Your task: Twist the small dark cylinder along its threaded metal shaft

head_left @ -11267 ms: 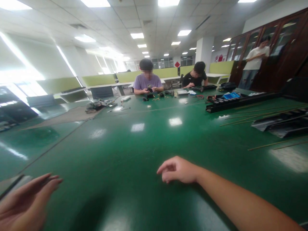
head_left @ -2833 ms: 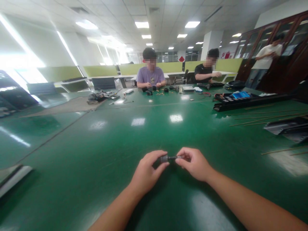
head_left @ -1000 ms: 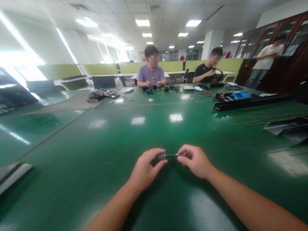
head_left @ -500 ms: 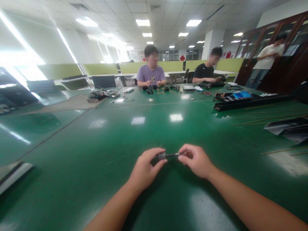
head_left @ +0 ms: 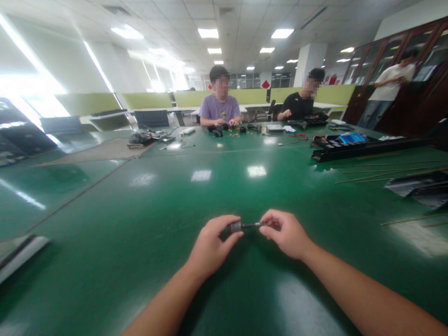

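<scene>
My left hand (head_left: 214,243) is closed, its thumb and fingers pinching a small grey metal cylinder (head_left: 235,227). From the cylinder's right side a thin dark shaft (head_left: 250,225) runs level towards my right hand (head_left: 284,233). The thumb and fingertips of that hand are closed around the shaft's far end, which they partly hide. Whether a separate small part sits in those fingertips I cannot tell. Both hands are just above the green tabletop (head_left: 168,200).
Across the table, one person (head_left: 220,105) handles small parts and another (head_left: 299,105) sits among dark items. At right lie a long black channel (head_left: 350,151), thin brass-coloured rods (head_left: 371,173) and dark metal sheets (head_left: 420,184). Electronic parts (head_left: 149,137) stand far left.
My hands and the cylinder with its shaft keep their place. Across the table, the person in black has raised one hand, and the person in purple has brought both hands closer together.
</scene>
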`<action>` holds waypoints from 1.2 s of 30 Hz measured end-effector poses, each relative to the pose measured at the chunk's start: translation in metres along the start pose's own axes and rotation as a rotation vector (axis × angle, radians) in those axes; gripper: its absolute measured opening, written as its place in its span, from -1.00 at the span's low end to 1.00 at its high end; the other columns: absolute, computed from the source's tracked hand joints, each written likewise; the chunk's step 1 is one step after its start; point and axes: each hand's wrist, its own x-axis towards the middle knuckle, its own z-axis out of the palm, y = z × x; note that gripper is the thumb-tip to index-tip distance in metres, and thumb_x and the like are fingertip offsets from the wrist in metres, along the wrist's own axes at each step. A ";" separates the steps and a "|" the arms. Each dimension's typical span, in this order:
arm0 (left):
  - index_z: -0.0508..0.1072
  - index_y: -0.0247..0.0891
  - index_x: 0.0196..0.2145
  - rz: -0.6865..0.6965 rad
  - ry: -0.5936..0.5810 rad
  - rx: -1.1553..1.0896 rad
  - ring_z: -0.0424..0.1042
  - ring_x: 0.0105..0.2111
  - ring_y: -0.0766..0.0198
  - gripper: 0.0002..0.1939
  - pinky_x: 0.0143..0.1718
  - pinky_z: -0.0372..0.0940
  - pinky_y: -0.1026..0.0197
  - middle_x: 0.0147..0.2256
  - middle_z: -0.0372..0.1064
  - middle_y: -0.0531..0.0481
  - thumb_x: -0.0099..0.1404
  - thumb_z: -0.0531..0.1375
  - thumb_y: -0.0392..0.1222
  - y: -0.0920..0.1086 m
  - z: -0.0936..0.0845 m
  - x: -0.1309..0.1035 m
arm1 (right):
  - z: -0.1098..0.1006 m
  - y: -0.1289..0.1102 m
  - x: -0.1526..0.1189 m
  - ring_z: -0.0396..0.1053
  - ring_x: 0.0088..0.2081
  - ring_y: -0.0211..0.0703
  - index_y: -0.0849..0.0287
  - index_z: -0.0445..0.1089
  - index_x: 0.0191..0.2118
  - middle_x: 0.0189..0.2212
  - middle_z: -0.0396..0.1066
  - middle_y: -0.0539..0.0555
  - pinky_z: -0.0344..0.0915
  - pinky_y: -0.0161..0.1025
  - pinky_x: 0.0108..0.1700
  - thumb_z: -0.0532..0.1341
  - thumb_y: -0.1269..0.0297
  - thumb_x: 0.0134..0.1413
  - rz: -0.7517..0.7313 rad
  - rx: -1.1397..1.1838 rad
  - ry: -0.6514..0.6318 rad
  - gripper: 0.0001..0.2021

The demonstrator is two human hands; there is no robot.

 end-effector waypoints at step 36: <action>0.47 -0.24 -0.13 -0.564 0.127 -0.307 0.55 -0.13 0.01 -0.44 -0.03 0.41 0.05 -0.17 0.57 -0.14 0.02 0.37 0.17 -0.022 -0.090 -0.013 | 0.002 0.007 0.008 0.39 -0.48 -0.22 0.21 0.44 -0.29 -0.48 0.46 0.03 0.30 -0.28 -0.38 0.28 0.24 0.05 -0.039 0.031 0.061 -0.85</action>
